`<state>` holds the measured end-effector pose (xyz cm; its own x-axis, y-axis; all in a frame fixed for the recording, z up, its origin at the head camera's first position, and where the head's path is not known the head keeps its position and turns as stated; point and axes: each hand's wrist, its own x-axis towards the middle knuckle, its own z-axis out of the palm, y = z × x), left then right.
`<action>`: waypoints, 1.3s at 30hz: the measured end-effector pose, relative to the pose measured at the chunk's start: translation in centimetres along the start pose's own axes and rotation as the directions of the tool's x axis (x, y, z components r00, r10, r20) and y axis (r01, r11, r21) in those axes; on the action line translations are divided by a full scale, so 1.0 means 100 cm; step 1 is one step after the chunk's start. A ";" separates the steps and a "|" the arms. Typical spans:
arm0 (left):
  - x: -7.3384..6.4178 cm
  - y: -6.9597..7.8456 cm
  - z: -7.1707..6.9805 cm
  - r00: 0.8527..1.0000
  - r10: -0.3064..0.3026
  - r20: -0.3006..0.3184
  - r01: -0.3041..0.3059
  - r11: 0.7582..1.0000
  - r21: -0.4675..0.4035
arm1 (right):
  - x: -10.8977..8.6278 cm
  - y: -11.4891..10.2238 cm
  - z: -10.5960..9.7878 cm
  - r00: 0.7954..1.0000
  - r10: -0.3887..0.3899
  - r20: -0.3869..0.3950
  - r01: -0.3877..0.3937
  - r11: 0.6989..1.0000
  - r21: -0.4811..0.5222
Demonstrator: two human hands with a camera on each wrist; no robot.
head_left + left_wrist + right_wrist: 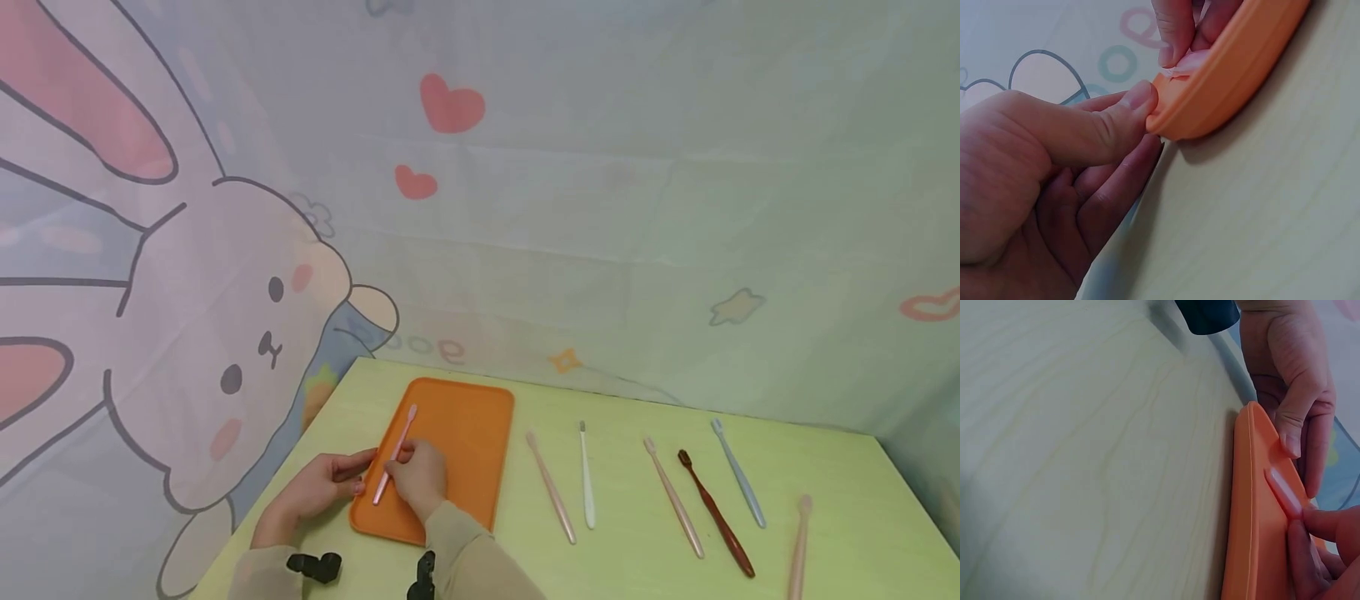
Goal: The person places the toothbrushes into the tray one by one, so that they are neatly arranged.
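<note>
We see the brush [402,436] at the left side of the tray [474,433], inside its rim and roughly in line with it, bristle end toward the tray's far side. The right hand [420,477] pinches the handle, thumb and fingertips drawn in with only the handle between them; the left hand [318,486] nips the tray's left rim, thumb inside and forefinger outside, leaving barely any gap. To set the brush down well, we should keep that left grip steady so the tray cannot slide, square the handle with the rim, bring both ends level to the tray's floor, and part the fingers gently (a slim, rounded handle like this could roll, we judge). We cannot tell whether the brush fully rests on the tray or sits slightly above it, for the right fingers cover part of the handle; which way its bristles face is too small to read, and neither wrist view shows them. Right of the tray we count six other brushes [587,492] on the table [615,550], the farthest cut off by the head view's lower edge.
</note>
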<state>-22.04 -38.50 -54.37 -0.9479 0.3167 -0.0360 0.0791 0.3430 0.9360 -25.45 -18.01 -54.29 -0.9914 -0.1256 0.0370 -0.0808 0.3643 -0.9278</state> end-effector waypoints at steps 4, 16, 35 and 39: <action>-0.001 0.000 -0.001 1.000 0.004 -0.007 -0.003 1.000 0.011 | 0.001 0.000 0.000 1.000 -0.014 0.004 0.014 1.000 -0.021; 0.005 0.002 0.002 1.000 0.016 0.000 -0.016 1.000 -0.027 | 0.009 0.001 -0.002 0.997 -0.057 0.051 0.057 0.998 -0.003; 0.000 0.002 0.002 1.000 -0.009 -0.011 0.009 1.000 0.000 | 0.010 0.011 -0.020 0.959 -0.011 0.283 -0.078 0.951 0.301; 0.000 0.003 0.002 1.000 -0.016 -0.006 0.016 1.000 0.003 | 0.010 0.013 -0.057 0.947 -0.015 0.321 -0.100 0.935 0.340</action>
<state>-21.93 -38.18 -54.16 -0.9509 0.3056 -0.0493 0.0643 0.3506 0.9343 -27.18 -12.41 -53.32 -0.9046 -0.4206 -0.0697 0.0583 0.0399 -0.9975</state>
